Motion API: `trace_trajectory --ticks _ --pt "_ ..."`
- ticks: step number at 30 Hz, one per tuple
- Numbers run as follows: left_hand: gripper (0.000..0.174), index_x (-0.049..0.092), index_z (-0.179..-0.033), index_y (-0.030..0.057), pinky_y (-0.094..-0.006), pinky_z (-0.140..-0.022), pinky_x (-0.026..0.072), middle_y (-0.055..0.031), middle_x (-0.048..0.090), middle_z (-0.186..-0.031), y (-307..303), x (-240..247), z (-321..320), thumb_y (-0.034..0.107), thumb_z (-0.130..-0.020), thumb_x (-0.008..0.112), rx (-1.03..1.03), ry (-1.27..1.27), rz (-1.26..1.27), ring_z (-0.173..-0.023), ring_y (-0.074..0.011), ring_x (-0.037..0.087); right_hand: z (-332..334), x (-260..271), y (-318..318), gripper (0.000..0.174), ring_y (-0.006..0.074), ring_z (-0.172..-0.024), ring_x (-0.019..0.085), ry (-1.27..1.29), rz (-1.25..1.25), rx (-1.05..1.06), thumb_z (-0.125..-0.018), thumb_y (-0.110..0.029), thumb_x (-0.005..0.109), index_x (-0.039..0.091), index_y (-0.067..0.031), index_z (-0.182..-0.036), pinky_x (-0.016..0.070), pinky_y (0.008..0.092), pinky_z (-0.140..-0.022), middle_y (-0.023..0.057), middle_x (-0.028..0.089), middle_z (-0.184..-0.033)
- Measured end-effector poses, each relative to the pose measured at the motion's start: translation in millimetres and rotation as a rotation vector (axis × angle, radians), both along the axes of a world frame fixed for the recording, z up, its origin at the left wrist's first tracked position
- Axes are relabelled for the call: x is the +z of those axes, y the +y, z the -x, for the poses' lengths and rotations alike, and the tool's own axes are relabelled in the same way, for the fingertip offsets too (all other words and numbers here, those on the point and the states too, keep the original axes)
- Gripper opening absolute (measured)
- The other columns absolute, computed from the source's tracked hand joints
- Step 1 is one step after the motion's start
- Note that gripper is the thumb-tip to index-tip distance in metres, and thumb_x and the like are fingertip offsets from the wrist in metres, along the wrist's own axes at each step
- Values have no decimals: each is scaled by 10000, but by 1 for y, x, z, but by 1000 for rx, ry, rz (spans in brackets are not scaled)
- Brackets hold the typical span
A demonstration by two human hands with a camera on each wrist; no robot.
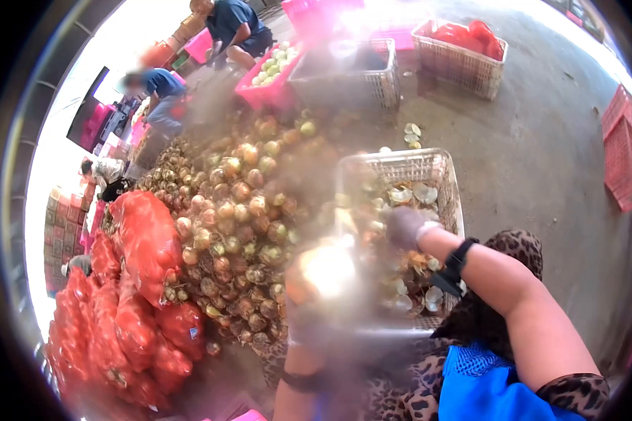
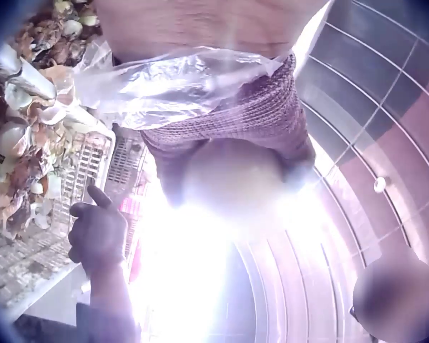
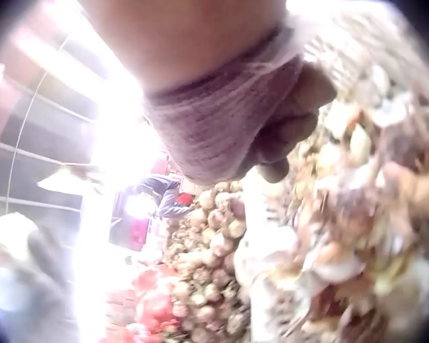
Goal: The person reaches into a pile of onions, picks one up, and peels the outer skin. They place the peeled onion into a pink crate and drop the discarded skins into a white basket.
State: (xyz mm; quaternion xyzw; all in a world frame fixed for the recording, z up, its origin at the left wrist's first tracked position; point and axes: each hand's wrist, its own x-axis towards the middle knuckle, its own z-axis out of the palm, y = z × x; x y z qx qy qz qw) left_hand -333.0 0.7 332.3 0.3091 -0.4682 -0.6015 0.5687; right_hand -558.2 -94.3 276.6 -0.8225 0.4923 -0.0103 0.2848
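- Nearest, leopard-print clothing (image 1: 414,372) and a bright blue cloth (image 1: 481,393) lie across the wearer's lap
- The left hand (image 2: 225,132), in a knitted glove with clear plastic (image 2: 179,86) at its cuff, is by the crate's left side in the head view; a pale rounded shape sits below the glove in the left wrist view, but glare hides the fingertips, so I cannot tell how they lie or what they hold
- The right hand (image 1: 404,228), gloved, with a black band (image 1: 456,266) on the wrist, is over the crate; its fingers are curled, and whether they pinch anything cannot be told
- The pale slatted crate (image 1: 453,200) holds loose onion skins (image 1: 434,298), brown and whitish
- Left of the crate, the onions (image 1: 242,210) lie in a broad heap on the floor, with red net sacks (image 1: 144,245) beside them
- Beyond stand a pink crate (image 1: 270,81) of pale peeled onions (image 1: 277,63), a grey crate (image 1: 344,77) and a crate of red bags (image 1: 463,38)
- Farther off at the left are two people in blue tops (image 1: 228,21)
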Motion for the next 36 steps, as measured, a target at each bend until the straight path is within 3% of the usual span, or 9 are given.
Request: trace_trajectory --ticks 5,8,10,11,13,16,24,30,36 --pt "904 389 -1348 -3 -419 -973 507 -137 501 -1261 -5 11 1 383 -659 827 242 -122 -148 -1175 -281 526 -43 9 51 139 276 -710 642 -582 413 65 -804 -192 634 689 -111 -903 522 410 -684 86 621 -928" --pt "853 399 -1351 0 -407 -941 518 -145 503 -1253 -10 6 2 394 -708 797 162 -179 -161 -1146 -268 540 -40 52 57 198 318 -722 641 -744 16 -187 -828 -237 607 685 -90 -935 524 407 -676 110 645 -882" --pt "822 428 -1336 3 -403 -907 531 -150 513 -1245 -15 9 3 419 -723 785 159 -153 -214 -1122 -269 553 -41 45 46 231 326 -718 639 -635 79 -251 -831 -252 606 685 -80 -963 526 407 -679 119 650 -844" --pt "809 442 -1328 7 -409 -889 540 -150 518 -1242 -18 6 0 436 -731 779 147 -153 -239 -1111 -272 560 -48 39 45 258 309 -693 640 -876 15 -340 -840 -229 604 667 -59 -1024 526 409 -664 116 639 -777" --pt "790 457 -1318 14 -424 -861 553 -145 529 -1236 -17 11 -1 458 -745 768 117 -65 -344 -1101 -279 570 -48 38 46 265 283 -731 634 -672 256 -194 -822 -235 604 675 -45 -993 522 385 -678 113 646 -784" --pt "742 454 -1323 40 -461 -861 559 -121 547 -1228 -16 1 -5 434 -770 753 148 25 -461 -1114 -284 575 -43 53 56 300 265 -855 586 -497 25 -88 -735 -293 617 712 -38 -862 490 354 -779 125 647 -844" --pt "589 522 -1265 94 -419 -684 610 -109 611 -1170 -21 -7 -8 474 -837 656 148 409 -430 -995 -272 634 -40 46 64 404 261 -1123 524 -245 -105 55 -847 -318 546 624 -35 -1124 365 394 -1048 104 610 -1147" --pt "496 632 -1126 119 -353 -567 604 -60 689 -983 -14 39 1 509 -822 655 182 831 -558 -795 -217 678 -36 21 61 559 362 -629 656 -418 211 -3 -837 -261 618 379 -100 -1316 502 460 -568 181 639 -681" --pt "545 616 -1152 84 -366 -684 622 -70 689 -1040 -25 -12 -9 510 -816 668 323 657 -534 -860 -209 689 -49 50 65 550 333 -501 619 -397 256 -41 -801 -145 586 336 -79 -1286 460 454 -438 131 589 -576"
